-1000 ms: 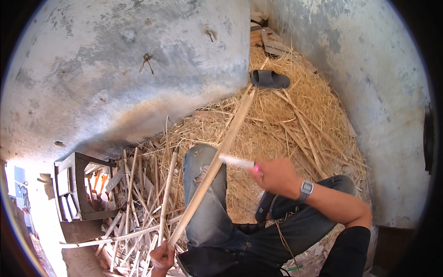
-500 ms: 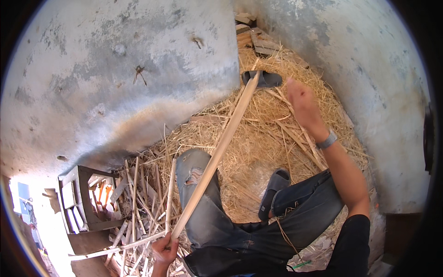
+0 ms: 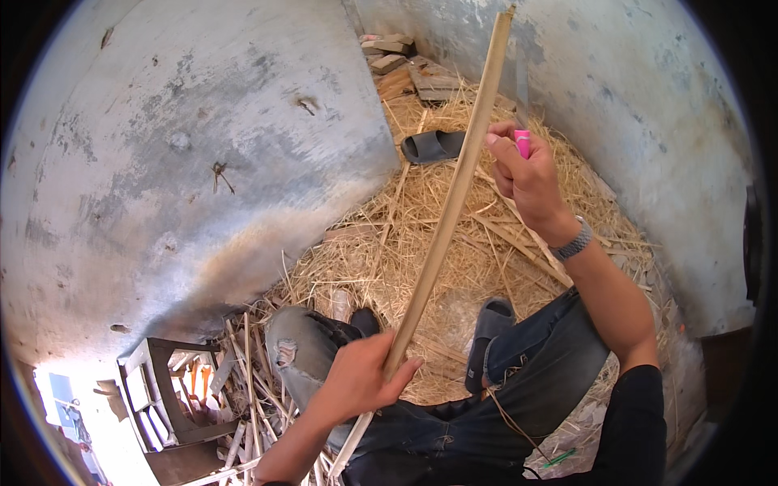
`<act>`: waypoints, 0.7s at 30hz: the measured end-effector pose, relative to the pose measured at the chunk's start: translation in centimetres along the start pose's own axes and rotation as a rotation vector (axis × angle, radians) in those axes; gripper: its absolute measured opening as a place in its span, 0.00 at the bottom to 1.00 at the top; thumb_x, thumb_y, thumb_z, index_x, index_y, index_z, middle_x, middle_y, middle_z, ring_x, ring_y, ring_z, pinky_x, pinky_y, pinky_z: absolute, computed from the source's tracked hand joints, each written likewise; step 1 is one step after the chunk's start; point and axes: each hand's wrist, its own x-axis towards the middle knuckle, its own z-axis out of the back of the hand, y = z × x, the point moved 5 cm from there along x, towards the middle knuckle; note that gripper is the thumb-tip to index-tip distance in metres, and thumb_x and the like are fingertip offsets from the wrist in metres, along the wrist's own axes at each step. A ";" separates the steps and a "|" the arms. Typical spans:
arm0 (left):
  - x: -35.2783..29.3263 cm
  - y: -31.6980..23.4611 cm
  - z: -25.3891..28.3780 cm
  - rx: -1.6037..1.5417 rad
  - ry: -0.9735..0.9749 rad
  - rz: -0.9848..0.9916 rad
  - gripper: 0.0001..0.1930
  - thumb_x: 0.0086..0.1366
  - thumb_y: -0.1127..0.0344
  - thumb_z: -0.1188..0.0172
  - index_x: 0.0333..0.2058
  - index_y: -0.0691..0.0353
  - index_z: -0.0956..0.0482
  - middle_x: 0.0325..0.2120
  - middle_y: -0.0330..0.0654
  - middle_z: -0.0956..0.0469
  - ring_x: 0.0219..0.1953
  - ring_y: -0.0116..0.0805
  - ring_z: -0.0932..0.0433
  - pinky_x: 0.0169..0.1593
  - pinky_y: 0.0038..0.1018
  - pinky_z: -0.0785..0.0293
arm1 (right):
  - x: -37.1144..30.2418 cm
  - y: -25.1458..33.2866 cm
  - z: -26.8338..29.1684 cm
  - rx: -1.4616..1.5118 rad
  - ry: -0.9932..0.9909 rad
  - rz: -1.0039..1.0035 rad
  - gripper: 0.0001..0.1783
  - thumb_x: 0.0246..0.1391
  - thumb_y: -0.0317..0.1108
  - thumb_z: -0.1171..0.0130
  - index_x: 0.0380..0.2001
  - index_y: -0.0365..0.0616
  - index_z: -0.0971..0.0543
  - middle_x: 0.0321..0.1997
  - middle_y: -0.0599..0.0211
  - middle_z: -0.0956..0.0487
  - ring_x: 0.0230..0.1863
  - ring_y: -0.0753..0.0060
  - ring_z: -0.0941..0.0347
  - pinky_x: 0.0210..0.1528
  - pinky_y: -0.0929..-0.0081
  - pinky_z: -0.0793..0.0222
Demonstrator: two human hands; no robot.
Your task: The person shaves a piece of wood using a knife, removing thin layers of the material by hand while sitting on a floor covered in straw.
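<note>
A long, pale strip that looks like split bamboo point(image 3: 450, 212) runs slantwise from my lap up past the straw. My left hand point(image 3: 361, 374) grips it near its lower end, thumb to the right side. Close to the strip's upper part, my right hand point(image 3: 527, 182) is closed round the pink handle of a knife point(image 3: 523, 144). The grey blade points upward and is faint against the wall. The right fingertips are beside the strip; whether they touch it I cannot tell.
Straw point(image 3: 429, 283) covers the floor, with a loose dark sandal point(image 3: 433, 147) on it. Loose strips point(image 3: 519, 247) lie to the right. A dark frame point(image 3: 174, 389) and more sticks stand at lower left. Stained walls point(image 3: 219, 121) close in both sides; bricks point(image 3: 389, 53) lie in the far corner.
My left hand has moved up and right, lifting the strip more upright. My right hand, blurred before, is now beside the strip with the knife plainly showing. My left knee has shifted left.
</note>
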 end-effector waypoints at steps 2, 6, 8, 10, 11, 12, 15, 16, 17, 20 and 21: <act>3.5 -1.1 0.6 -0.172 0.049 0.022 0.20 0.69 0.65 0.35 0.55 0.68 0.24 0.25 0.41 0.19 0.29 0.26 0.17 0.33 0.26 0.22 | -0.5 -0.1 0.4 -0.096 -0.002 0.003 0.08 0.67 0.34 0.39 0.41 0.40 0.20 0.17 0.84 0.33 0.16 0.93 0.44 0.17 0.84 0.51; 8.8 -0.9 1.2 -0.441 -0.078 -0.095 0.28 0.73 0.67 0.40 0.68 0.66 0.36 0.25 0.39 0.20 0.27 0.24 0.20 0.30 0.24 0.22 | -1.9 0.5 -1.6 -0.303 0.113 -0.009 0.10 0.68 0.37 0.41 0.40 0.40 0.21 0.22 0.84 0.33 0.22 0.95 0.44 0.23 0.85 0.51; 10.5 0.0 0.9 -0.693 -0.044 -0.047 0.29 0.75 0.68 0.42 0.70 0.65 0.40 0.24 0.38 0.21 0.24 0.23 0.21 0.28 0.22 0.24 | -2.0 0.1 -2.1 -0.302 0.176 -0.038 0.11 0.70 0.38 0.43 0.39 0.41 0.21 0.23 0.83 0.32 0.24 0.94 0.44 0.24 0.85 0.50; 11.0 1.1 0.5 -0.749 -0.027 -0.028 0.28 0.76 0.68 0.43 0.70 0.65 0.39 0.23 0.37 0.22 0.22 0.21 0.23 0.25 0.20 0.26 | -2.0 -1.1 -1.5 -0.213 0.207 -0.059 0.12 0.72 0.39 0.46 0.39 0.42 0.22 0.24 0.81 0.32 0.24 0.91 0.43 0.25 0.83 0.48; 11.1 1.7 0.4 -0.776 -0.020 -0.018 0.28 0.76 0.68 0.43 0.70 0.65 0.39 0.23 0.37 0.22 0.21 0.21 0.24 0.24 0.19 0.28 | -1.8 -1.1 -1.0 -0.312 0.205 -0.025 0.12 0.73 0.39 0.47 0.40 0.42 0.22 0.24 0.80 0.32 0.23 0.90 0.43 0.25 0.82 0.47; 11.0 2.5 0.2 -0.765 -0.031 -0.001 0.28 0.76 0.68 0.44 0.70 0.65 0.39 0.23 0.37 0.22 0.21 0.21 0.24 0.23 0.20 0.28 | -1.6 -1.4 -0.6 -0.401 0.205 0.006 0.12 0.73 0.39 0.48 0.41 0.43 0.22 0.23 0.79 0.32 0.23 0.88 0.42 0.25 0.81 0.46; 10.6 4.4 0.2 -0.748 -0.058 0.042 0.27 0.76 0.68 0.44 0.70 0.65 0.39 0.22 0.38 0.22 0.20 0.22 0.24 0.22 0.20 0.28 | -0.8 -2.0 0.8 -0.616 0.217 0.010 0.11 0.74 0.38 0.50 0.44 0.43 0.22 0.23 0.75 0.31 0.22 0.83 0.39 0.26 0.77 0.43; 10.6 4.8 0.5 -0.753 -0.064 0.051 0.27 0.76 0.68 0.44 0.70 0.65 0.39 0.22 0.38 0.22 0.19 0.22 0.24 0.23 0.20 0.28 | -0.5 -2.3 1.1 -0.679 0.222 -0.002 0.11 0.73 0.37 0.50 0.45 0.43 0.23 0.23 0.74 0.30 0.22 0.82 0.38 0.26 0.76 0.42; 10.6 5.1 0.7 -0.758 -0.070 0.060 0.27 0.77 0.68 0.45 0.70 0.65 0.39 0.22 0.38 0.22 0.19 0.22 0.24 0.23 0.20 0.28 | -0.2 -2.7 1.3 -0.653 0.185 0.028 0.11 0.73 0.37 0.49 0.47 0.43 0.22 0.23 0.74 0.30 0.22 0.81 0.37 0.26 0.76 0.41; 10.7 5.5 1.5 -0.835 -0.069 0.037 0.26 0.77 0.68 0.46 0.70 0.65 0.38 0.22 0.39 0.22 0.19 0.23 0.24 0.23 0.20 0.27 | 0.3 -3.5 1.6 -0.614 0.111 0.090 0.13 0.71 0.36 0.46 0.53 0.45 0.20 0.20 0.73 0.31 0.22 0.81 0.36 0.27 0.76 0.39; 10.6 5.8 1.6 -0.827 -0.071 0.057 0.25 0.77 0.67 0.46 0.69 0.65 0.38 0.21 0.39 0.22 0.19 0.23 0.24 0.23 0.20 0.27 | 0.4 -3.1 1.2 -0.619 0.119 0.093 0.15 0.70 0.36 0.45 0.56 0.46 0.20 0.19 0.72 0.31 0.21 0.81 0.36 0.27 0.76 0.38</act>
